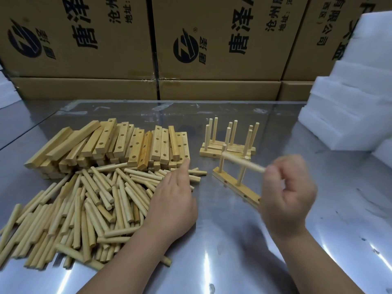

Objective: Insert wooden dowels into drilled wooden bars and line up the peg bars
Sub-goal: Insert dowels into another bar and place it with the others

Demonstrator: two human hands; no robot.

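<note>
Boxes (212,39) stand behind the steel bench (233,240), with foam (350,102) stacked at its right. Drilled bars (118,143) are heaped at far left, and loose dowels (84,209) are piled just before them. Finished peg bars (228,148) stand side by side at centre. The left hand (171,200) lies over the dowels, fingers straight, holding nothing. Near the peg bars lies a bar (235,185) with two upright pegs. Over it the right hand (288,198) has its fingers clamped on one dowel (244,163), held roughly level.

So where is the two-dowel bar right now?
In the head view, the two-dowel bar lies right of centre, between the left hand and right hand, just in front of the finished peg bars.
</note>
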